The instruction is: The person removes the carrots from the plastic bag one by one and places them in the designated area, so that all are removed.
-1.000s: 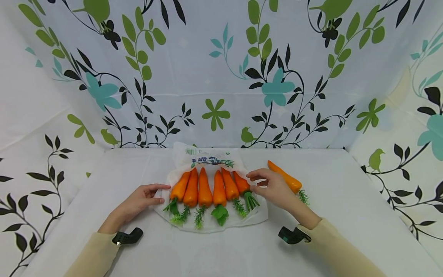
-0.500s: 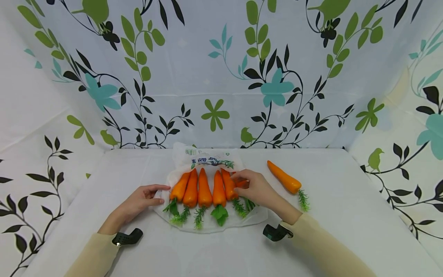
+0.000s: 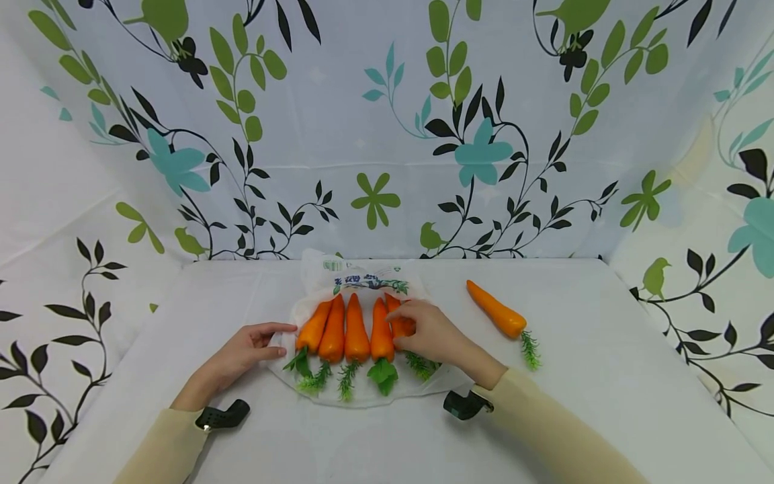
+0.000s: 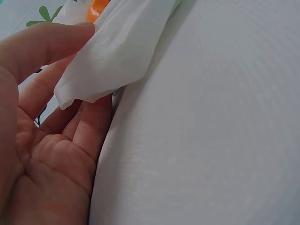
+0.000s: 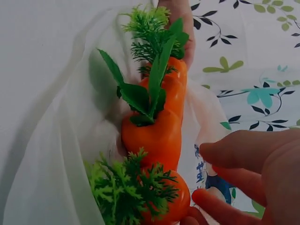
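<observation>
Several orange toy carrots (image 3: 357,329) with green tops lie side by side on a white plastic bag (image 3: 320,393). My left hand (image 3: 238,353) holds the bag's left edge; in the left wrist view the thumb (image 4: 70,40) lies on the film with fingers beneath it. Over the right end of the row reaches my right hand (image 3: 438,333), its fingertips at the carrot (image 3: 400,327) beside the leafy-topped one (image 3: 381,329). The right wrist view shows its fingers spread around no carrot, close to the nearest carrot (image 5: 173,201). The rightmost carrot is hidden under this hand.
One more carrot (image 3: 497,310) lies alone on the white table (image 3: 580,323), right of the bag. A cloth (image 3: 326,134) with leaves and flowers hangs behind the table. Blue print (image 3: 371,281) shows on the bag's far end.
My right hand has moved left along the row, from the rightmost carrot over the one beside it. The left hand and the carrots have stayed in place.
</observation>
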The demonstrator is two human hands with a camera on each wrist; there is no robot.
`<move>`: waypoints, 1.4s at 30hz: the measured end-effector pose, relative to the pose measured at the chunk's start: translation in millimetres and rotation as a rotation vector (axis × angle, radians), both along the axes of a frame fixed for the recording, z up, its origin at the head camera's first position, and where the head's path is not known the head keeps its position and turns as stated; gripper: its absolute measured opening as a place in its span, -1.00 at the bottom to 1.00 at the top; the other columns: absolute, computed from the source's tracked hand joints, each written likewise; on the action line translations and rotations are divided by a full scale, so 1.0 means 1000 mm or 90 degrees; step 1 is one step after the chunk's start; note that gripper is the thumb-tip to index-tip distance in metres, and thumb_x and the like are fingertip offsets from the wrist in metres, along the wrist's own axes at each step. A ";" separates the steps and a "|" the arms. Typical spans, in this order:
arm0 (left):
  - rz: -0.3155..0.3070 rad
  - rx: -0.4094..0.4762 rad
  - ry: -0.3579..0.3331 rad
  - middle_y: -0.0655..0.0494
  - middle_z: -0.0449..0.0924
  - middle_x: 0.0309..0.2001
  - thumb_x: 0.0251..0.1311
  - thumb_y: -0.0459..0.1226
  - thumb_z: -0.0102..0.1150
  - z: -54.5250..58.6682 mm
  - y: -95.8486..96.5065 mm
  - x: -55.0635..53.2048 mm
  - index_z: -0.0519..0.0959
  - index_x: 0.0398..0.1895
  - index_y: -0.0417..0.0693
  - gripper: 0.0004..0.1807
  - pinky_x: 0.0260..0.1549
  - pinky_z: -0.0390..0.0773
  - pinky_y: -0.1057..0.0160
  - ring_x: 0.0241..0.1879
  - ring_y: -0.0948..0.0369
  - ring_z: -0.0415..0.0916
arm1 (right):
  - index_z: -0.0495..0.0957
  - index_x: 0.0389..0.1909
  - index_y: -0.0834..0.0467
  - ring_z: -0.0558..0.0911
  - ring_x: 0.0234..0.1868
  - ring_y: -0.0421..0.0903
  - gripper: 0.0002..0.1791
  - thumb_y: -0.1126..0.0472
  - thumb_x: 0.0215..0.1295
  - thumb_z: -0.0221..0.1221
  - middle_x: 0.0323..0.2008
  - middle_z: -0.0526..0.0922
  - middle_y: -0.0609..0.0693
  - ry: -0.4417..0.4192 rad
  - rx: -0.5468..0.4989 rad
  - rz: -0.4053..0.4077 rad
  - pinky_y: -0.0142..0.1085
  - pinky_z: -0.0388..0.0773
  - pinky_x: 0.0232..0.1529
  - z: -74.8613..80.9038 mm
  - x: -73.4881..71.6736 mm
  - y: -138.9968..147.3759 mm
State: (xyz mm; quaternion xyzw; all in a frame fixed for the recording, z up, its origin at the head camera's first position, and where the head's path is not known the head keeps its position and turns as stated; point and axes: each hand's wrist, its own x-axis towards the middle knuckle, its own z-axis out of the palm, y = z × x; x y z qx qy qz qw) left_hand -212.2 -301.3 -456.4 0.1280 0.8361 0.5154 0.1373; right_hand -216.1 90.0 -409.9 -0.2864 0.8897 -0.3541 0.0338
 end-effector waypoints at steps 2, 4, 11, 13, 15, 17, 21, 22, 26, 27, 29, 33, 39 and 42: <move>-0.001 -0.003 0.001 -0.01 0.26 -0.31 0.22 -0.24 0.36 0.000 0.000 0.000 0.54 0.24 -0.18 -0.48 -0.44 0.16 0.26 -0.31 0.15 0.17 | 0.67 0.01 0.13 0.50 0.13 0.08 -0.64 0.26 0.15 0.33 0.08 0.61 0.05 0.011 0.026 -0.012 -0.02 0.41 0.17 -0.001 -0.001 -0.002; -0.001 -0.007 0.002 0.01 0.23 -0.34 0.22 -0.24 0.36 0.001 0.000 0.001 0.55 0.24 -0.17 -0.48 -0.45 0.16 0.25 -0.33 0.15 0.17 | 0.67 0.02 0.11 0.46 0.22 0.10 -0.62 0.25 0.14 0.33 0.11 0.59 0.06 0.024 0.063 -0.025 0.02 0.36 0.23 -0.002 -0.001 -0.004; 0.004 -0.012 0.004 -0.02 0.30 -0.27 0.22 -0.23 0.36 0.001 -0.001 0.000 0.56 0.23 -0.13 -0.50 -0.38 0.22 0.26 -0.25 0.13 0.20 | 0.67 0.07 0.08 0.39 0.29 0.13 -0.56 0.21 0.10 0.36 0.20 0.52 0.13 0.070 0.173 -0.035 0.04 0.36 0.23 -0.003 0.000 -0.014; 0.004 -0.009 0.002 -0.02 0.38 -0.17 0.21 -0.23 0.36 0.001 -0.001 0.000 0.56 0.23 -0.13 -0.49 -0.33 0.26 0.28 -0.20 0.13 0.23 | 0.66 0.08 0.08 0.39 0.27 0.10 -0.54 0.19 0.09 0.37 0.18 0.52 0.13 0.081 0.198 -0.026 0.01 0.31 0.28 -0.004 0.001 -0.016; 0.004 -0.007 0.000 -0.03 0.40 -0.17 0.21 -0.22 0.36 0.001 -0.001 0.000 0.56 0.24 -0.12 -0.49 -0.31 0.27 0.28 -0.20 0.13 0.24 | 0.66 0.08 0.06 0.39 0.25 0.07 -0.54 0.18 0.08 0.36 0.15 0.53 0.10 0.094 0.214 -0.017 -0.02 0.22 0.33 -0.005 0.002 -0.018; 0.002 -0.005 0.001 0.00 0.42 -0.16 0.21 -0.22 0.37 0.000 -0.001 0.000 0.56 0.24 -0.13 -0.48 -0.28 0.29 0.29 -0.19 0.14 0.26 | 0.67 0.06 0.04 0.40 0.24 0.04 -0.55 0.18 0.07 0.36 0.11 0.54 0.07 0.097 0.214 -0.015 -0.04 0.16 0.36 -0.005 0.002 -0.019; 0.000 -0.004 0.001 0.05 0.30 -0.33 0.21 -0.23 0.36 0.000 -0.001 -0.001 0.55 0.24 -0.14 -0.48 -0.32 0.26 0.28 -0.26 0.16 0.22 | 0.69 0.03 0.00 0.38 0.23 0.04 -0.57 0.18 0.06 0.35 0.10 0.55 0.04 0.088 0.186 -0.025 -0.06 0.33 0.23 -0.005 0.004 -0.019; 0.000 -0.003 0.001 0.06 0.27 -0.35 0.21 -0.23 0.36 0.000 -0.001 -0.001 0.55 0.24 -0.14 -0.48 -0.33 0.25 0.28 -0.27 0.16 0.22 | 0.70 0.02 -0.01 0.38 0.23 0.03 -0.58 0.18 0.06 0.34 0.10 0.54 0.04 0.085 0.180 -0.027 -0.07 0.36 0.19 -0.005 0.004 -0.019; 0.001 -0.004 -0.001 0.07 0.18 -0.41 0.21 -0.23 0.36 0.001 -0.001 0.000 0.55 0.24 -0.14 -0.48 -0.37 0.22 0.26 -0.31 0.16 0.19 | 0.72 -0.03 0.00 0.41 0.20 0.02 -0.64 0.16 0.10 0.32 0.10 0.54 0.04 0.071 0.146 -0.030 -0.08 0.43 0.13 -0.005 0.004 -0.019; 0.002 -0.005 -0.002 0.07 0.16 -0.41 0.21 -0.23 0.36 0.001 -0.001 0.000 0.55 0.24 -0.14 -0.48 -0.38 0.22 0.25 -0.31 0.16 0.19 | 0.72 -0.04 0.01 0.41 0.20 0.03 -0.66 0.16 0.11 0.31 0.11 0.54 0.04 0.066 0.134 -0.031 -0.07 0.42 0.14 -0.005 0.005 -0.019; 0.003 -0.007 -0.003 0.07 0.13 -0.42 0.21 -0.23 0.36 0.001 -0.001 0.001 0.55 0.24 -0.13 -0.48 -0.40 0.20 0.25 -0.32 0.15 0.18 | 0.73 -0.07 0.02 0.42 0.20 0.03 -0.69 0.18 0.14 0.28 0.11 0.54 0.05 0.052 0.108 -0.036 -0.07 0.43 0.15 -0.005 0.005 -0.018; 0.002 -0.009 0.000 0.07 0.12 -0.42 0.22 -0.23 0.36 0.002 -0.001 0.001 0.56 0.24 -0.14 -0.49 -0.42 0.19 0.24 -0.33 0.16 0.17 | 0.73 -0.07 0.04 0.42 0.22 0.04 -0.71 0.21 0.19 0.22 0.13 0.54 0.07 0.045 0.083 -0.037 -0.06 0.43 0.15 -0.004 0.006 -0.018; -0.001 -0.003 0.007 0.08 0.12 -0.43 0.22 -0.25 0.35 0.001 -0.001 0.001 0.56 0.24 -0.15 -0.50 -0.44 0.16 0.24 -0.36 0.17 0.16 | 0.75 -0.04 0.00 0.40 0.22 0.05 -0.67 0.23 0.24 0.13 0.13 0.55 0.10 0.076 0.084 -0.008 -0.02 0.36 0.19 -0.005 0.004 -0.017; 0.000 0.002 0.007 0.06 0.22 -0.39 0.22 -0.25 0.35 0.000 -0.001 0.001 0.56 0.23 -0.15 -0.50 -0.40 0.20 0.26 -0.33 0.18 0.19 | 0.76 -0.08 -0.01 0.38 0.25 0.08 -0.70 0.21 0.20 0.18 0.15 0.54 0.11 0.076 0.081 -0.012 0.00 0.34 0.22 -0.005 0.003 -0.017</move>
